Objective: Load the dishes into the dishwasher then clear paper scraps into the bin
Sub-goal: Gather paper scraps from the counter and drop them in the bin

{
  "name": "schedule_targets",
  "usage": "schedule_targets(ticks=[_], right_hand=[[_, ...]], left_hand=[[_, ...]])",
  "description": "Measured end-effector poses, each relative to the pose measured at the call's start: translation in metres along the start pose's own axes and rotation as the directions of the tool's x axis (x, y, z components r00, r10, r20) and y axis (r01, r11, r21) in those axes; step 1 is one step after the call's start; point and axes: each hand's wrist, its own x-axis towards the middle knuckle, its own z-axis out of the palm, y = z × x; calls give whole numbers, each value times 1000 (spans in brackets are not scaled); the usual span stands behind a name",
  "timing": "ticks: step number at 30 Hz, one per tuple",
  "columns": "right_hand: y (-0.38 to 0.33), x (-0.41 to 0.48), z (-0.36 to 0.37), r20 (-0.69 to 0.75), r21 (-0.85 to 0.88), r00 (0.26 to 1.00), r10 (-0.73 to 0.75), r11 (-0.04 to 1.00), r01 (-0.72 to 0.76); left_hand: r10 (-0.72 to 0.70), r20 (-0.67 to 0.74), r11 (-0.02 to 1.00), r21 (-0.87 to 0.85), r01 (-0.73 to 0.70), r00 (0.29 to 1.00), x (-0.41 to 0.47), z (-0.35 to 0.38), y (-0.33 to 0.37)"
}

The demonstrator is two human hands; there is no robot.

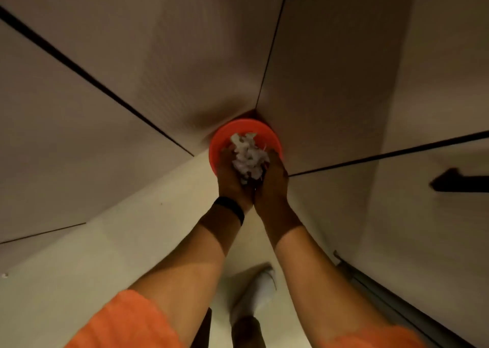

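Scrap-clearing step in hand; your left hand (232, 179) and right hand (272, 182) cupped together around paper scraps (248, 157), directly over red bin (244, 123) at 12 o'clock; next: part hands, drop scraps inside rim.

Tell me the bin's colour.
Orange-red: the bin shows best in the head view, below the scraps that the left hand and right hand hold.
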Motion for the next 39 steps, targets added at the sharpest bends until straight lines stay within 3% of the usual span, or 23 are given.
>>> schedule_targets(ticks=[2, 5, 12, 17, 21, 27, 34, 39], right_hand=[[10, 11, -2, 27, -20, 999, 27, 999, -26], [18, 16, -3, 32, -19, 998, 61, 998, -60], [4, -13, -2, 27, -38, 996, 80, 996, -79], [-37, -82, -1, 110, -192, 993, 29, 981, -8], [-90, -177, 9, 182, -324, 977, -111, 932, 166], [-179, -320, 22, 427, -287, 855, -294, 853, 436], [-252, -420, 17, 545, -181, 672, -501, 712, 678], [-278, -438, 5, 549, -146, 599, -582, 639, 755]], left_hand=[[-41, -40, 997, -64, 38, 998, 11, -3, -1], [11, -48, 996, -83, -15, 999, 16, -7, 2], [55, -107, 997, -44, -59, 993, -16, 0, 11], [70, -122, 997, 33, -66, 990, -96, 29, 38], [111, -79, 991, 79, -105, 991, -187, 63, 64], [177, 125, 978, 88, -189, 976, -330, 130, 103], [275, 370, 901, 222, -372, 887, -440, 187, 128], [259, 443, 851, 316, -420, 858, -450, 206, 133]])
